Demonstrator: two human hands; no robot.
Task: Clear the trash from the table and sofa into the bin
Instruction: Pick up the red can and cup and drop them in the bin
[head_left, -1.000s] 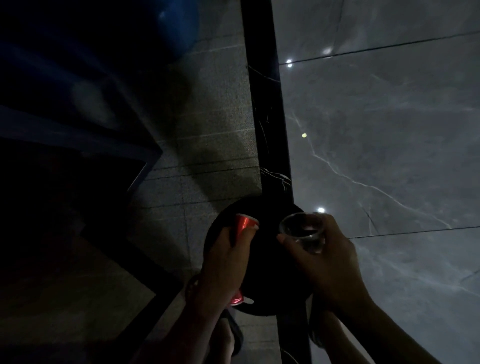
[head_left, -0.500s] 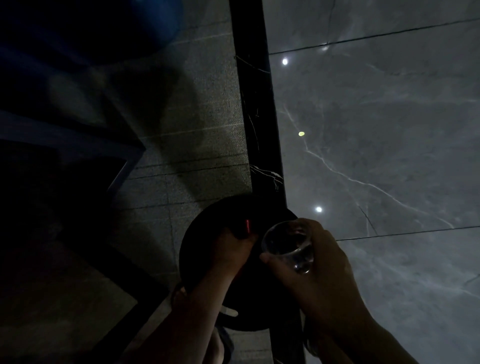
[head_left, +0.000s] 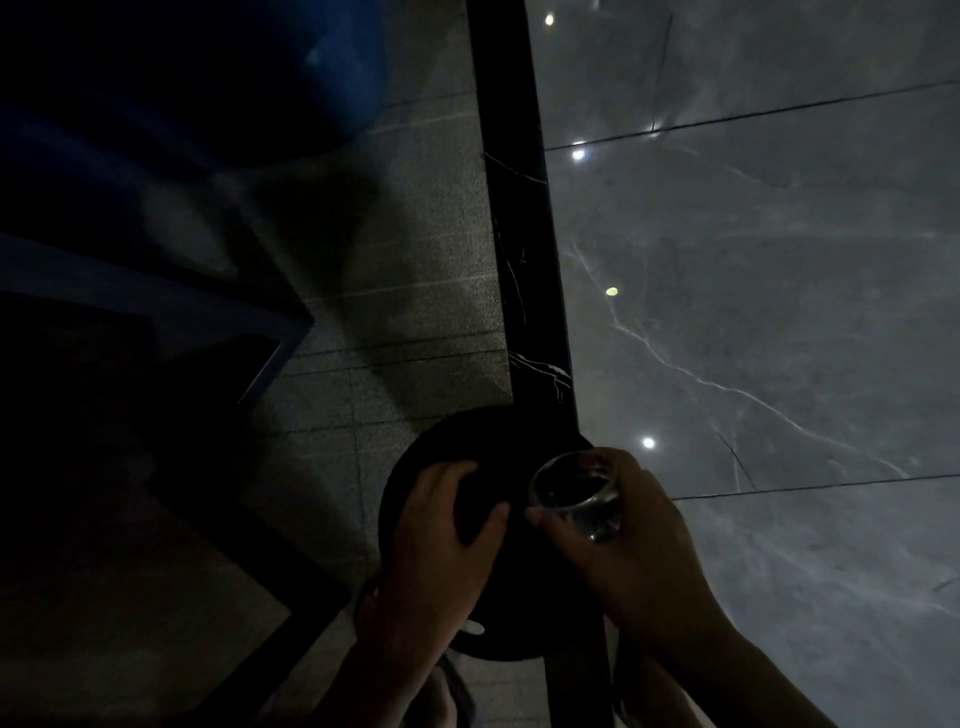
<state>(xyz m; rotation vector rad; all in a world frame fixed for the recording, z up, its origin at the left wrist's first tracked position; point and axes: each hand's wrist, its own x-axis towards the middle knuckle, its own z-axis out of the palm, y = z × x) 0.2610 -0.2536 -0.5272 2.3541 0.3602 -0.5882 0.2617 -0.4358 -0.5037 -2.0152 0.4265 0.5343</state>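
Hovering over round black bin (head_left: 415, 467) on the floor: right hand (head_left: 631, 545), fingers clamped on clear plastic cup (head_left: 576, 491); left hand (head_left: 434, 530) just left, fingers curled apart, empty.

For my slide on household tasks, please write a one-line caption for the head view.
Over a dark round bin, the left hand hangs open while the right hand holds a clear cup.
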